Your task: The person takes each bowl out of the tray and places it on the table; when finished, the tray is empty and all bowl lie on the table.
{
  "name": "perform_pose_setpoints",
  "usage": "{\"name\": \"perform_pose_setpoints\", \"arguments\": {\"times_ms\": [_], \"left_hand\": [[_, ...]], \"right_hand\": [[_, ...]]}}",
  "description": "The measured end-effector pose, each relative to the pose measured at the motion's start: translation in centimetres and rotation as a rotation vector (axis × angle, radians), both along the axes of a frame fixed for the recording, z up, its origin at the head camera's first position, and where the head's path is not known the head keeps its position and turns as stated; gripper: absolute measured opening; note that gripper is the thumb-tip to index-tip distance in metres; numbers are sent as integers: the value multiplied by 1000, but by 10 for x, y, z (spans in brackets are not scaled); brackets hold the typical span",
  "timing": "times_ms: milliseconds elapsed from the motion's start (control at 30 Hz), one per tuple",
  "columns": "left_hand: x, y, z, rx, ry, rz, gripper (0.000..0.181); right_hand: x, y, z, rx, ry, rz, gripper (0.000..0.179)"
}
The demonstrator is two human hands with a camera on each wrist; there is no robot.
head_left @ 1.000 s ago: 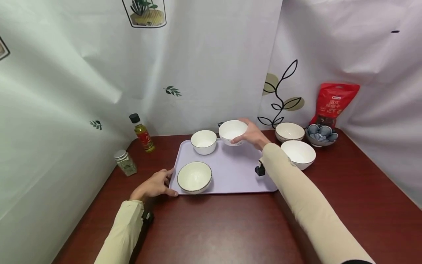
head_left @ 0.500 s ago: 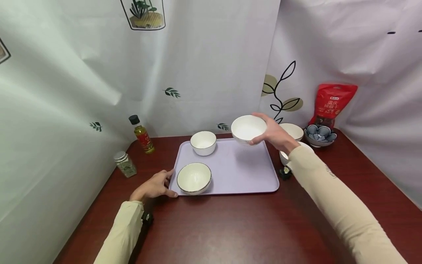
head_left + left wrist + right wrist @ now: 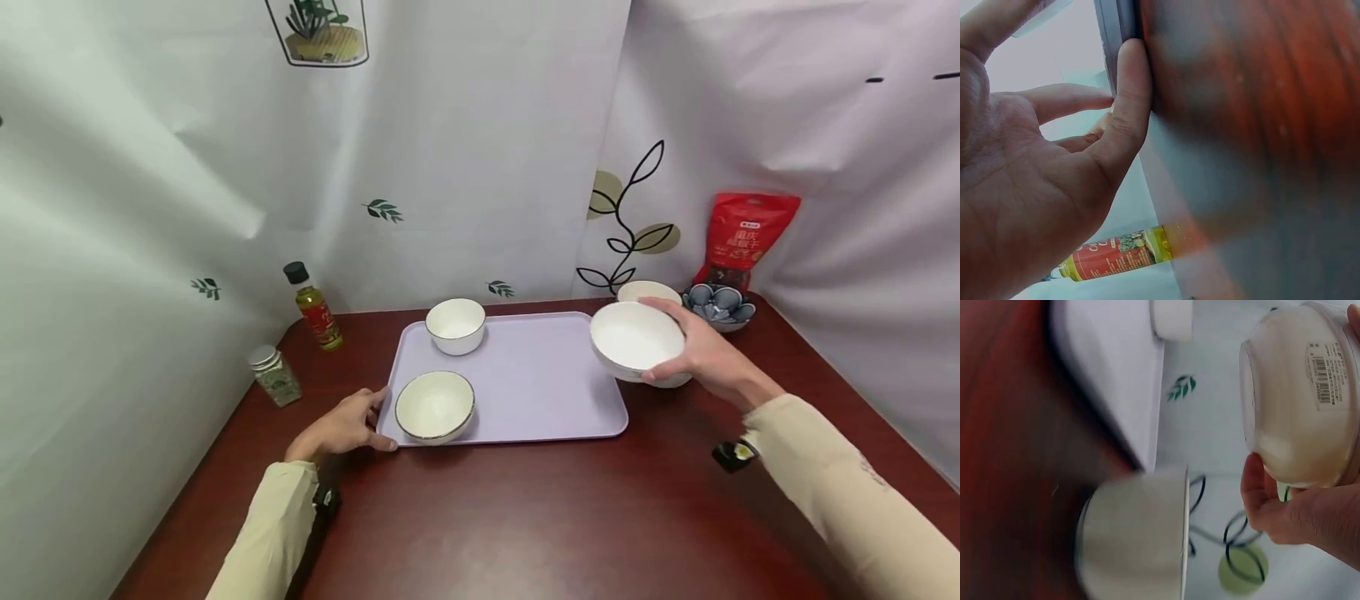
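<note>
My right hand point(image 3: 705, 354) grips a white bowl point(image 3: 637, 337) by its right side, holding it over the right edge of the lavender tray point(image 3: 540, 375). In the right wrist view this bowl point(image 3: 1291, 419) shows a barcode label and hangs clear above another white bowl point(image 3: 1135, 534) on the table. My left hand point(image 3: 341, 427) rests at the tray's near left corner, thumb on the front edge and fingers along the left side. Two bowls stand upright on the tray: a dark-rimmed one point(image 3: 435, 406) near that hand and a white one point(image 3: 456, 325) at the back left.
Behind the held bowl stands another white bowl point(image 3: 648, 291). Farther right are a bowl of blue-patterned pieces point(image 3: 720, 307) and a red food bag point(image 3: 750, 233). An oil bottle point(image 3: 318, 315) and a spice jar point(image 3: 276, 377) stand at the left. A patterned cloth backs the table.
My right hand has carried the white bowl rightward from above the tray's back to its right edge, over the bowls there. My left hand has stayed at the tray corner.
</note>
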State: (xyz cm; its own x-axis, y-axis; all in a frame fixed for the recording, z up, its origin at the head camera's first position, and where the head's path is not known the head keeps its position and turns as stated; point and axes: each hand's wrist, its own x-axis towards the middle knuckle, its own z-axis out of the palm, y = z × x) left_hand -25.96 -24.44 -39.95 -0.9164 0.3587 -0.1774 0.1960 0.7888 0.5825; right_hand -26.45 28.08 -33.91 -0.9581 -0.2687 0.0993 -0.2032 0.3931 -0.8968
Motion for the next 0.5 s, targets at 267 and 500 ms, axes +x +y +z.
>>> {"name": "perform_pose_setpoints", "arguments": {"times_ms": [267,500], "left_hand": [[-4,0,2,-5,-12,-15,105],[-2,-1,5,-12,-33,-9,105]], "right_hand": [[21,55,-18,34,49,-67,93],[35,102,-30,119,69,-177,88]]}}
